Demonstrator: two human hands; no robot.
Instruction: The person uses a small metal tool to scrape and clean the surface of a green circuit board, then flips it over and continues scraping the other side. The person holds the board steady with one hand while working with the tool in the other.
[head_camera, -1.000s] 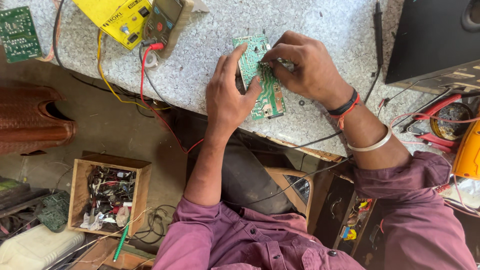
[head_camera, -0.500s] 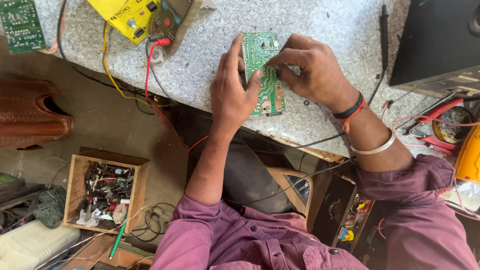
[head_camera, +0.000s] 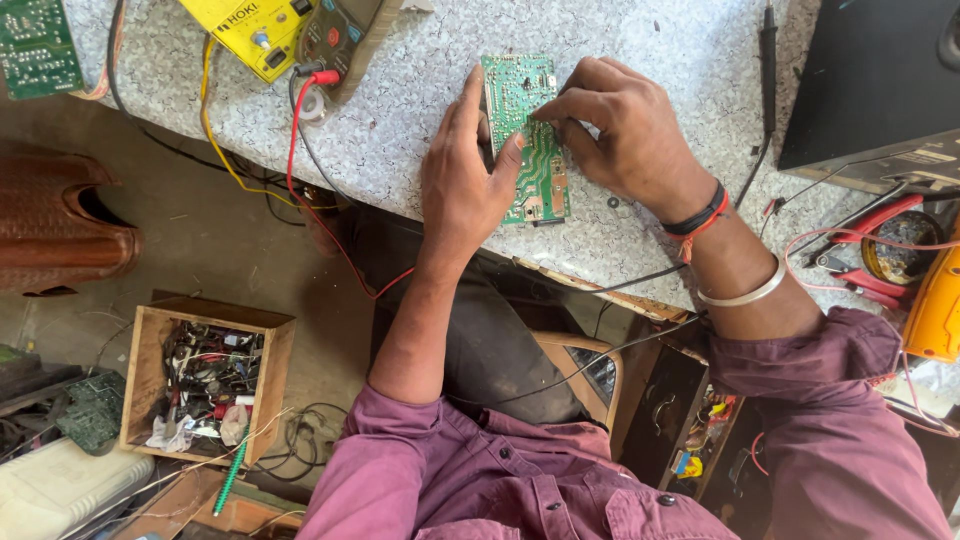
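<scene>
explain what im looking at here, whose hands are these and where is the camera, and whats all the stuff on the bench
This is one picture, taken by a camera worn on a person's head, looking straight down at their own two bare hands. No machine is at work.

Both hands are on a green circuit board lying on a speckled grey worktop. The left hand rests flat against the board's left edge; the right hand presses its fingertips on the board from the other side.

Also on the worktop: a yellow instrument with red and yellow wires, a second green board in the far corner, a black box, and a black probe.

Below, on the floor, stands a wooden box of small parts.
</scene>
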